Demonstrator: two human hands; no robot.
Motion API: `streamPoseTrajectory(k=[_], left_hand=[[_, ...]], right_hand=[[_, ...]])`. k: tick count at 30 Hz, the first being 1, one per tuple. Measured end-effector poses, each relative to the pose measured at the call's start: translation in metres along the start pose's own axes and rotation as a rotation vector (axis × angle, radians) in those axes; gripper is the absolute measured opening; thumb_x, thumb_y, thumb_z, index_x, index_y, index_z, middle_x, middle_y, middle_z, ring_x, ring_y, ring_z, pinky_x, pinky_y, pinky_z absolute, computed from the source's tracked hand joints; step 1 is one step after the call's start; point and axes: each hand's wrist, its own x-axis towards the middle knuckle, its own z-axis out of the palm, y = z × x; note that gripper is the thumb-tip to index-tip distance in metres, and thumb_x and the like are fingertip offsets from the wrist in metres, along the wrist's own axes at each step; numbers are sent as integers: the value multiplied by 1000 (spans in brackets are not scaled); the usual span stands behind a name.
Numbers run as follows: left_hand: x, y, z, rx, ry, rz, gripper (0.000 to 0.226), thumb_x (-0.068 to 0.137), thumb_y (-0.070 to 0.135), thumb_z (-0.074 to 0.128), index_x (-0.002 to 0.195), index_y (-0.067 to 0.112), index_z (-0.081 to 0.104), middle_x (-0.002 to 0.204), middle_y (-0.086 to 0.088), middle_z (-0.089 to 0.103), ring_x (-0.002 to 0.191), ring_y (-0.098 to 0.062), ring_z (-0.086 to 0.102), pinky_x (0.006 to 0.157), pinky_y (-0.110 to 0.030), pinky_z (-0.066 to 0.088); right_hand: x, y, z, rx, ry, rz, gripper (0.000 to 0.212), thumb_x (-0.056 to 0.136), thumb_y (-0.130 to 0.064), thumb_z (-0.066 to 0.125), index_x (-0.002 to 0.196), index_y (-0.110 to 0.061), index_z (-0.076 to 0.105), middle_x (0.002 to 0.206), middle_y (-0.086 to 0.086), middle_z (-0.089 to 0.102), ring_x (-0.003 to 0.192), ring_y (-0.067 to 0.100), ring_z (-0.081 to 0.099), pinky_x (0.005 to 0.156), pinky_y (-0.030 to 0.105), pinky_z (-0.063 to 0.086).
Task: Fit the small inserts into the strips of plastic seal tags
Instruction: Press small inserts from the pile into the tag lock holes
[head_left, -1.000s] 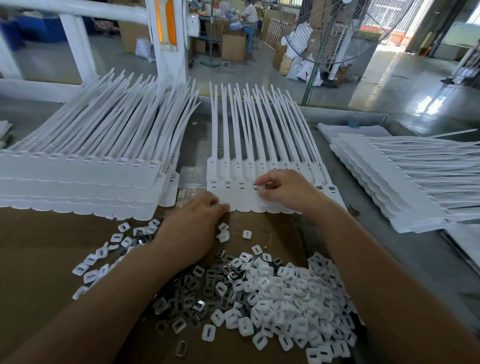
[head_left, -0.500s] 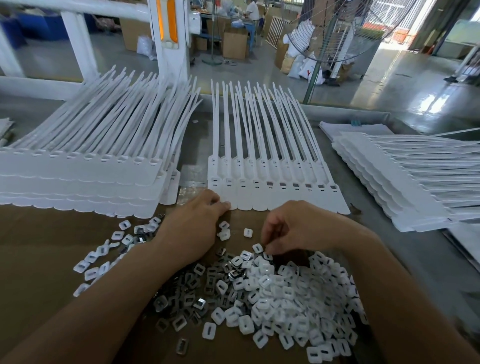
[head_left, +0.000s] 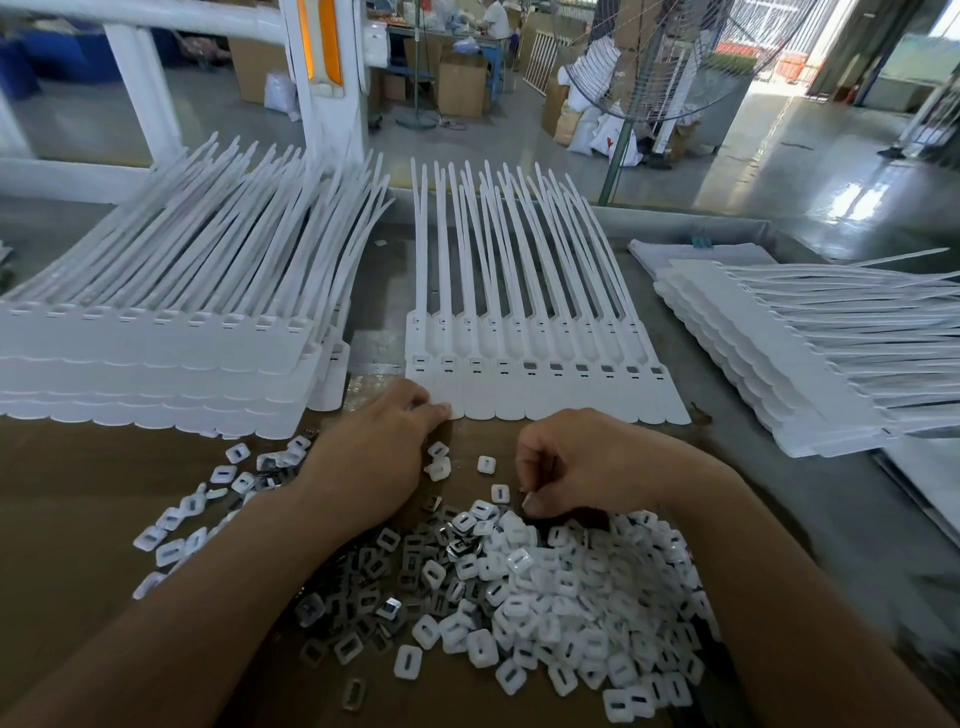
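Tags joined in one strip (head_left: 545, 395) lie flat straight ahead of you, tails pointing away, and everything else can be placed from that strip. Your left hand (head_left: 379, 452) sits at its near left corner, knuckles up, fingers (head_left: 434, 410) reaching forward fairly straight so that the tips rest on the strip's near edge; it grips nothing that shows. Your right hand (head_left: 587, 462) hovers just on your side of the strip, below its middle and apart from it, with the fingers curled down and the thumb tip at the far edge of the pile of inserts (head_left: 545, 587). You cannot tell here whether an insert is pinched in those curled fingers, since they hide what is under them. The pile itself spreads on the cardboard sheet (head_left: 78, 519) nearer to you than the strip, mostly under and beside your right forearm, white pieces to the right and darker metal ones to the left. A loose insert (head_left: 486, 464) lies between your two hands, just short of the strip's near edge. More scattered inserts (head_left: 171, 525) lie left of your left forearm. In the strip's row of sockets, the leftmost few show white and those further right show dark. A tall stack of strips (head_left: 156, 364) stands to the strip's left and a fanned stack (head_left: 779, 364) lies to its right.
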Motion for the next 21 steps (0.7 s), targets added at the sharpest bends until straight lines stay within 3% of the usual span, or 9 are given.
streamPoseTrajectory(k=[4,10,17,21], left_hand=[[1,1,0,-2,9,11,47,90,10,39,135,26,41,133,4,36,115,-16,45,91,-34,45],[0,0,0,-1,5,14,47,91,11,38,135,26,41,133,4,35,115,-16,45,91,-35,46],[-1,0,-1,-4,0,7,48,90,10,38,135,26,40,134,4,35,116,-17,45,91,-35,45],[1,1,0,9,-1,8,49,90,10,40,135,28,39,134,5,34,116,-16,45,91,-34,45]], right_hand=[[0,3,0,94,31,-14,14,79,-22,71,76,-32,62,76,-15,62,69,-5,56,70,16,48],[3,7,-1,211,228,-18,13,78,-17,72,71,-27,66,63,-15,63,58,-10,54,58,6,41],[8,19,-2,403,428,94,11,78,-24,72,71,-17,67,61,-5,68,52,3,61,52,15,48],[13,23,-7,424,524,142,6,79,-14,71,75,-16,66,68,1,69,63,15,66,59,24,56]])
